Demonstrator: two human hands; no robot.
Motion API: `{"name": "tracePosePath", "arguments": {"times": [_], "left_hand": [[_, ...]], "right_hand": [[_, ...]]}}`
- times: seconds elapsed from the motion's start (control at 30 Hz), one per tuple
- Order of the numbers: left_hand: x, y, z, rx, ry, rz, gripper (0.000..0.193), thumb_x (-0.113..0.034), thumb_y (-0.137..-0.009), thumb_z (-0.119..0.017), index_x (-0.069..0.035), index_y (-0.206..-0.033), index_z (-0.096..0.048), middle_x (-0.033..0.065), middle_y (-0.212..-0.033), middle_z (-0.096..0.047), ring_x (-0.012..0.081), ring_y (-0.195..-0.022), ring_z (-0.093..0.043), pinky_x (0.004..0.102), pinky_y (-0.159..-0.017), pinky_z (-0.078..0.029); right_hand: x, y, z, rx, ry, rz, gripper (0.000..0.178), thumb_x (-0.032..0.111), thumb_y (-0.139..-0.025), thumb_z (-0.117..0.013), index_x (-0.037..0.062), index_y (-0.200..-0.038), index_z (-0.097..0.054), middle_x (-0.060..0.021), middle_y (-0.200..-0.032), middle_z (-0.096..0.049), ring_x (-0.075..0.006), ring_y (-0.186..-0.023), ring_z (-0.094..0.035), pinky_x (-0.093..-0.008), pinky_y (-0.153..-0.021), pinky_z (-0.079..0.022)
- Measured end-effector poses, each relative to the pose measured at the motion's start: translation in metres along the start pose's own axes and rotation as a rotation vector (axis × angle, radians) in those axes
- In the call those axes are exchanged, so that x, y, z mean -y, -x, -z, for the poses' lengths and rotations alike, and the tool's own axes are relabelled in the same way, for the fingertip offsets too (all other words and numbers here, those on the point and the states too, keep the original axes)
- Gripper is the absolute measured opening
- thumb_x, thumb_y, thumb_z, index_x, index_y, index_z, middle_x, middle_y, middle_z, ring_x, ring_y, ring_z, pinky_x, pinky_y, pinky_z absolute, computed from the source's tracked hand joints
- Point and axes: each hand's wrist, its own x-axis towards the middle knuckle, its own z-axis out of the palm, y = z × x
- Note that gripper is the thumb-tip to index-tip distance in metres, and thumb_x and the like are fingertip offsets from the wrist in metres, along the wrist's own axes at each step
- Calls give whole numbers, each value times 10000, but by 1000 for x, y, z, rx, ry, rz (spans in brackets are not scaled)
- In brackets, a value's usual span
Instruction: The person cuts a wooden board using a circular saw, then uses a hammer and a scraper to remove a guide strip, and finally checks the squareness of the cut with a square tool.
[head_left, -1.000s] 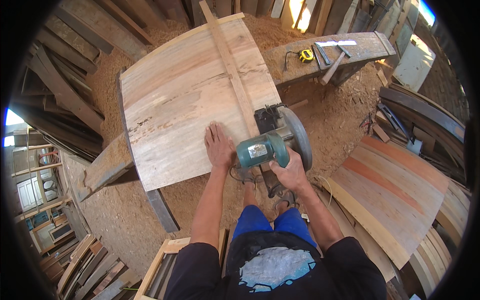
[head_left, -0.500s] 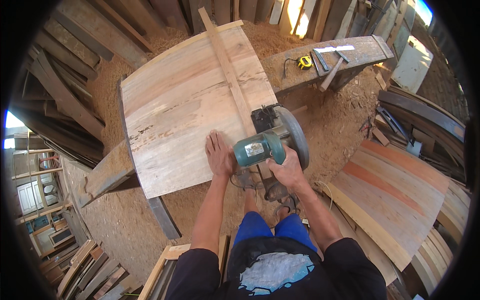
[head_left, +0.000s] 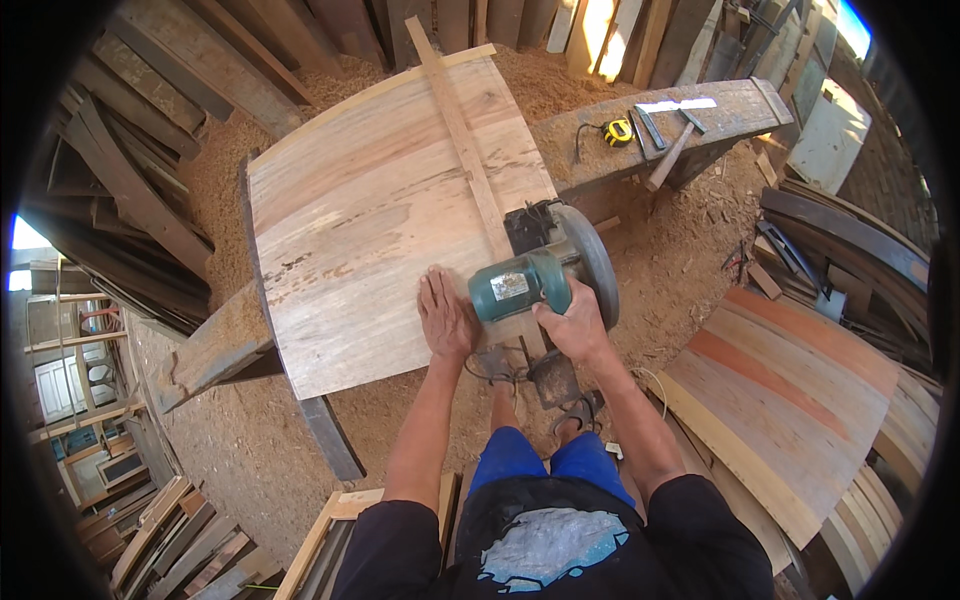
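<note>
A broad wooden panel (head_left: 370,230) made of joined boards rests across a bench in front of me. A narrow wooden strip (head_left: 457,130) lies lengthwise over it, near its right edge. My right hand (head_left: 572,318) is wrapped round the handle of a green circular saw (head_left: 500,288). The saw sits at the panel's near right corner, its round guard on the right and its base beside the strip. My left hand (head_left: 445,315) lies flat on the panel just left of the saw's motor, fingers stretched out. The blade's cutting edge is hidden.
On the bench's right end (head_left: 740,110) lie a yellow tape measure (head_left: 618,132), a square (head_left: 650,130) and a hammer (head_left: 676,150). Another wooden panel (head_left: 780,400) leans at the right. Boards (head_left: 140,190) stand stacked at the left and back. Sawdust covers the ground.
The view has shifted slightly, so the scene sits a little lower and to the right. Both hands keep their places, the right on the saw and the left flat on the panel.
</note>
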Motion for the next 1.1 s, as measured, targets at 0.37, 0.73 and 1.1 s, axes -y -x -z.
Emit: {"name": "tracePosePath", "arguments": {"times": [0.37, 0.73, 1.1], "left_hand": [[-1, 1, 0, 21, -73, -17, 680, -206, -930, -578, 88, -1497, -343, 297, -1565, -354, 478, -1448, -303, 559, -1205, -231], [-2, 1, 1, 69, -48, 36, 708, -215, -930, -580, 79, -1515, -309, 293, -1588, -306, 478, -1466, -264, 561, -1211, -218], [-7, -1, 6, 59, -45, 24, 647, -199, -948, -554, 96, -1491, -363, 324, -1560, -357, 496, -1447, -313, 566, -1204, -232]], "right_hand": [[2, -22, -5, -8, -38, -4, 367, 38, -821, -673, -36, -1180, -656, -118, -934, -710, -179, -868, -644, -331, -833, -521], [4, -38, -9, -22, -5, 63, 227, 53, -794, -695, -27, -995, -627, -48, -842, -619, -141, -794, -573, -324, -757, -501], [-6, -63, -13, -53, -7, 64, 301, 87, -788, -709, -61, -1044, -650, -141, -806, -663, -219, -752, -609, -369, -752, -517]]}}
